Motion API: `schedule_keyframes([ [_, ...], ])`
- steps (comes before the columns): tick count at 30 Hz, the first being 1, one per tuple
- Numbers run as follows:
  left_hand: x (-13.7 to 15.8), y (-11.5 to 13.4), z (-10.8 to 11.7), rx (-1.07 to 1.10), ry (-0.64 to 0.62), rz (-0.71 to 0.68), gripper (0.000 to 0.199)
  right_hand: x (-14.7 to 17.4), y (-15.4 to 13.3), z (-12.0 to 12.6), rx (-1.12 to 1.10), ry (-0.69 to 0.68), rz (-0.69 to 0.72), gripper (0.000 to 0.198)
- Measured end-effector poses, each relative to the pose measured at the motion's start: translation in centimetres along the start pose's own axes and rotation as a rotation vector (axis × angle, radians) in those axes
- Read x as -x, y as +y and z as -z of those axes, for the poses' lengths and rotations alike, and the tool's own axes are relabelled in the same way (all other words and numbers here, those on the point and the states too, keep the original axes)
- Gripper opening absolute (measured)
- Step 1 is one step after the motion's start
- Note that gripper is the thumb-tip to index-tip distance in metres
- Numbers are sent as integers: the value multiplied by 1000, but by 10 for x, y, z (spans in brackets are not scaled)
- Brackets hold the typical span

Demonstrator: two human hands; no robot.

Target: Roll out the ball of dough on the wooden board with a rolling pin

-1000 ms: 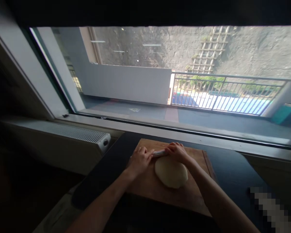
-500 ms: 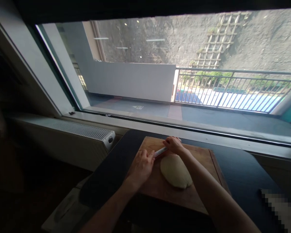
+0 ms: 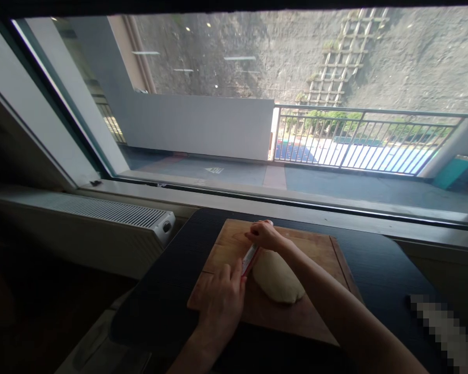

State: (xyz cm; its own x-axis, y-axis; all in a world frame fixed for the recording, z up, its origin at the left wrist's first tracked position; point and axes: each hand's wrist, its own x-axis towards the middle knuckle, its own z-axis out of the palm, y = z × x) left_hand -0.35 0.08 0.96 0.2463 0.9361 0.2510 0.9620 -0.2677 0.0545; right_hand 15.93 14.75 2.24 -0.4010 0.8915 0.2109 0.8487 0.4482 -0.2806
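Observation:
A flattened oval of pale dough [image 3: 278,280] lies on a wooden cutting board [image 3: 314,243]. Along the dough's upper left edge runs a slim white-and-red rod [image 3: 250,256], slanted, its exact kind unclear. My left hand [image 3: 224,291] is on the rod's near end, left of the dough, with the fingers partly curled and the thumb side toward the rod. At the far end my right hand [image 3: 264,234] is closed around it, and a bit of the rod's tip shows beyond the fingers. My right forearm passes over the dough's right side.
The board rests on a dark table [image 3: 398,270] against a wide window [image 3: 203,192]. A white radiator [image 3: 117,213] stands to the left under the sill. A blurred, pixelated patch [image 3: 444,327] covers something at the table's right.
The rod has turned steeper: my left hand has come nearer to me, and my right hand has shifted slightly left in the picture. My view has also shifted slightly.

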Motion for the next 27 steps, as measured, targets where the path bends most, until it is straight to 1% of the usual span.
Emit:
schedule_keyframes([
  [3, 4, 6, 1, 19, -14, 47, 43, -4, -6, -3, -5, 5, 8, 37],
  [6, 9, 15, 4, 66, -17, 88, 45, -6, -14, -6, -26, 14, 54, 39],
  [11, 15, 23, 6, 135, -53, 89, 46, -2, -21, -9, -44, 37, 110, 46],
  [15, 15, 28, 6, 132, -49, 109, 47, -4, -25, -11, -39, 40, 138, 45],
  [21, 17, 25, 7, 137, -73, 79, 47, -8, -31, -12, -16, 31, 148, 46],
  [27, 17, 28, 7, 190, -91, 111, 49, -5, -35, -11, 26, 17, 191, 44],
])
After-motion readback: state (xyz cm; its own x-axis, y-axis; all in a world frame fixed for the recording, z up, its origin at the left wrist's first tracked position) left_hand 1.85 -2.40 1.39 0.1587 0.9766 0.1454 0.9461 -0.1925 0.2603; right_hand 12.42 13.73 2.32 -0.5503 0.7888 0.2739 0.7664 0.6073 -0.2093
